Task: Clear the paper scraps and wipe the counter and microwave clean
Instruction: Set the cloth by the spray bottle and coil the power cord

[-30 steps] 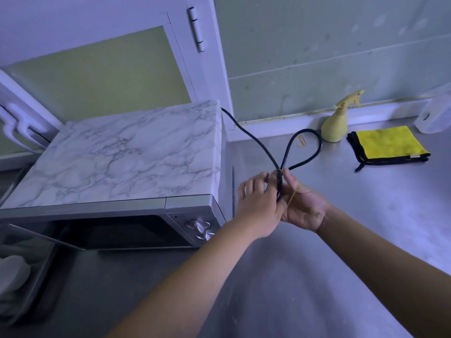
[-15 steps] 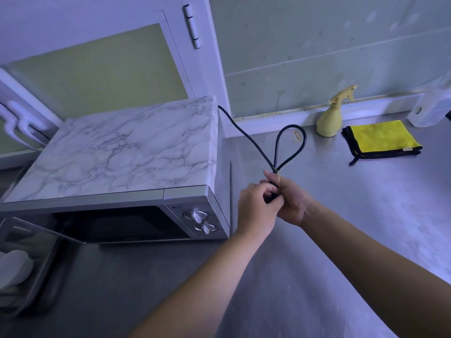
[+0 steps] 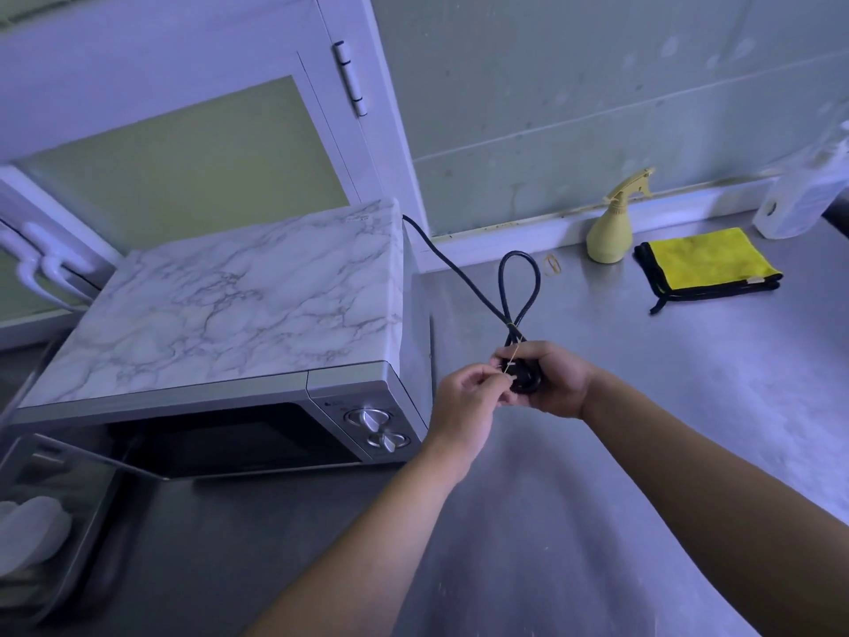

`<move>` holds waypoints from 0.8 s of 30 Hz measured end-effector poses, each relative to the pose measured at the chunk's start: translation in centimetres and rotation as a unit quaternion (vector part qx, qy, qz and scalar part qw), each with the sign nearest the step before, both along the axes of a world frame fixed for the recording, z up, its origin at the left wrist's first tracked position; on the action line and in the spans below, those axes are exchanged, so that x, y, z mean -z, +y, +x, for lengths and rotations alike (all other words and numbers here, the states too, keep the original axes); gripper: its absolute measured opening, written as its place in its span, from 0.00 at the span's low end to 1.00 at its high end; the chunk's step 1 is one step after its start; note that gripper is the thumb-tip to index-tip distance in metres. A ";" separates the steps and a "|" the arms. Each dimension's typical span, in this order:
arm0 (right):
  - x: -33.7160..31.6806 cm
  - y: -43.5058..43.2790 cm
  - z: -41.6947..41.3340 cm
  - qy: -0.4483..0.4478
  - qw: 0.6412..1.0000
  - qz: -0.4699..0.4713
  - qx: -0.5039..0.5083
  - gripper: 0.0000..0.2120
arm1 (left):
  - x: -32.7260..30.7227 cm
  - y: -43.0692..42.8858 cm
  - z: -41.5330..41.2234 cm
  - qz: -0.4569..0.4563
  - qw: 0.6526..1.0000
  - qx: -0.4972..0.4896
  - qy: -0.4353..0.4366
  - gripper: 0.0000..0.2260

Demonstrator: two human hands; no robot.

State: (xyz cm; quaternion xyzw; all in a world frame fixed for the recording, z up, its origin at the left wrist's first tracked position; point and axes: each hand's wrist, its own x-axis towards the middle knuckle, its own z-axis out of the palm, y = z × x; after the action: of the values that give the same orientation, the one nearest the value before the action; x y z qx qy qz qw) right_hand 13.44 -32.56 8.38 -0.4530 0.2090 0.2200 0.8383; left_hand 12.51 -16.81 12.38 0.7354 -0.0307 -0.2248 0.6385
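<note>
A steel counter [image 3: 643, 406] is seen from above, with a marble-topped microwave [image 3: 229, 305] set at its left side. A black cord [image 3: 459, 273] is led out from the microwave's rear right corner and doubled back into a loop [image 3: 519, 264]. The long axis of the doubled length runs from the hands away toward the back edge, with the loop end farthest.

The plug [image 3: 526, 383] end is gripped by the right hand [image 3: 558, 379], fingers curled round it, just off the microwave's front right corner. A thin band [image 3: 512, 358] is pinched between the thumb and fingertips of the left hand [image 3: 464, 397] and drawn taut across the cord just beyond the plug. The cord is judged to be in the course of being tied up, ahead of any wiping.

A yellow cloth [image 3: 712, 257] is laid flat near the back right corner, its long side along the back edge. It is well apart from both hands, to their right and rear, and the right hand is the nearer. A bottle [image 3: 608, 234] is stood just left of the cloth at the back edge, a spare band [image 3: 552, 265] is left beside it, and a roll [image 3: 799, 209] is stood in the corner. No paper scraps can be made out.
</note>
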 end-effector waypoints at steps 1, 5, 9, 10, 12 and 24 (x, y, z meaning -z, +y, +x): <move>-0.1 -0.3 0.0 0.002 1.000 -0.012 -0.017 0.09 | -0.1 0.0 0.1 -0.005 1.000 -0.009 -0.008 0.09; -0.5 -1.5 0.1 0.009 0.996 -0.059 -0.066 0.12 | -0.9 0.3 1.6 0.061 0.993 -0.038 -0.091 0.08; -0.4 -1.1 0.2 -0.021 0.993 -0.096 -0.071 0.16 | -3.2 -1.2 4.2 0.064 0.991 -0.049 -0.106 0.07; -0.5 -0.8 0.1 -0.033 0.992 -0.102 -0.068 0.15 | -3.9 -1.9 5.2 0.046 0.993 -0.059 -0.086 0.08; -0.5 -0.5 -0.1 -0.056 0.992 -0.098 -0.058 0.13 | -5.2 -3.2 7.4 -0.015 0.997 -0.078 -0.020 0.09; -1.8 -2.4 -0.7 -0.077 0.994 -0.071 -0.043 0.18 | -8.0 -2.5 13.1 0.237 0.923 0.245 -0.176 0.06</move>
State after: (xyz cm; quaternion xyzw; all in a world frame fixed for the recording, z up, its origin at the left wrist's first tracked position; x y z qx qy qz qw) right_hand 12.76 -34.94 10.18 -0.5356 0.1390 0.2053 0.8072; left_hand 25.62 -19.32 20.33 0.8627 -0.2674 -0.2414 0.3549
